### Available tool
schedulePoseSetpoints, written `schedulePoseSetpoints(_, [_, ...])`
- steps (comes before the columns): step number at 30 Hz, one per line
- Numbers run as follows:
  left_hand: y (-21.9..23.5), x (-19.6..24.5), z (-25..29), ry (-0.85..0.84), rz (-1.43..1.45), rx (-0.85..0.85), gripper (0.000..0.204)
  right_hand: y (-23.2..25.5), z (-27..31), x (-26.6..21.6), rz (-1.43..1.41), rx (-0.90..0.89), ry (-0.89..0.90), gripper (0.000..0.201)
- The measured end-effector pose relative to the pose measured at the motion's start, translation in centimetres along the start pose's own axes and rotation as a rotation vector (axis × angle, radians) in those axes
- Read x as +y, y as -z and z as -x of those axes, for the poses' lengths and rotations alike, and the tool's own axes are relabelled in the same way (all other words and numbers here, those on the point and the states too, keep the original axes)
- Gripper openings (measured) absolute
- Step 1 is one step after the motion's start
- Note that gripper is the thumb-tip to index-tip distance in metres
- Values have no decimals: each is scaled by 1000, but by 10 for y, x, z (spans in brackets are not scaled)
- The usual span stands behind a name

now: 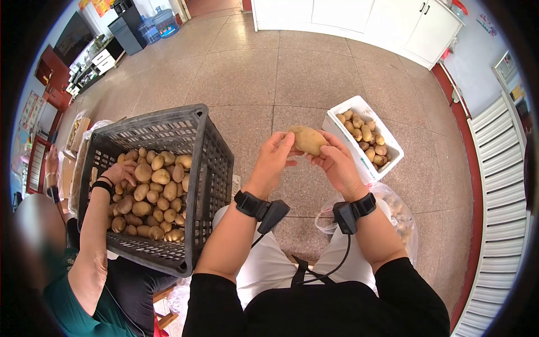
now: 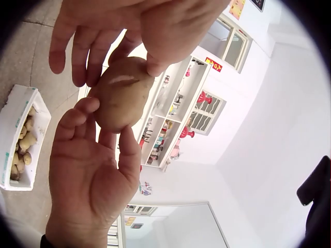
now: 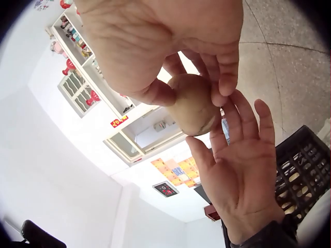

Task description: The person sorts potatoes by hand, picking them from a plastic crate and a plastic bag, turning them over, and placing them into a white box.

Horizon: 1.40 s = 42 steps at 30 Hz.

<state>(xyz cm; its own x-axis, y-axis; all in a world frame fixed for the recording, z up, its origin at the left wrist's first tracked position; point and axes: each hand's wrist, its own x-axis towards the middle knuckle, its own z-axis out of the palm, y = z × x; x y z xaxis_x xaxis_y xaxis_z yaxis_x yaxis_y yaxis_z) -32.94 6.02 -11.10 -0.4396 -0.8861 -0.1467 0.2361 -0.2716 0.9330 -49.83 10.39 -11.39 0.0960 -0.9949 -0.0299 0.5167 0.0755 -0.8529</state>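
A large tan potato (image 1: 307,139) is held up between both hands, over the lap. My left hand (image 1: 272,160) pinches one end, its thumb on the near face and fingers behind. From the other side my right hand (image 1: 339,165) grips it with thumb and fingertips. In the left wrist view a pale scar and a dark crease mark the potato's skin (image 2: 124,101) near the left thumb. The right wrist view shows the potato (image 3: 194,103) with my right thumb and fingers on it, and the left fingertips against its lower end.
To the left stands a black plastic crate (image 1: 199,185) of potatoes, another person's hand (image 1: 119,173) reaching into it. A white foam box (image 1: 394,155) with potatoes sits on the floor at right. A clear plastic bag (image 1: 412,224) of potatoes lies beside my right leg.
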Motion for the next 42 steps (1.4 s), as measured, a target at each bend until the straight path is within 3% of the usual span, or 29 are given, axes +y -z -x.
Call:
schedulePoseSetpoints(17, [2,2,-1,90,42,-29,35,5,2,2,2,-11,4,45])
schedulePoseSetpoints(31, [0,-7,-4,-52,-26,24,35,-3,-1,7,104,87,21,39])
schedulePoseSetpoints(36, [-2,1,1,-95,-78,-48,37,3,2,5,46,91,-52,36])
schedulePoseSetpoints(38, [-1,0,2,-119,-93,-96,37,5,2,5,-66,-60,-149,37])
schedulePoseSetpoints(42, [-4,-1,2,-177,-73,-210,39,-6,6,-6,-62,-84,-166,36])
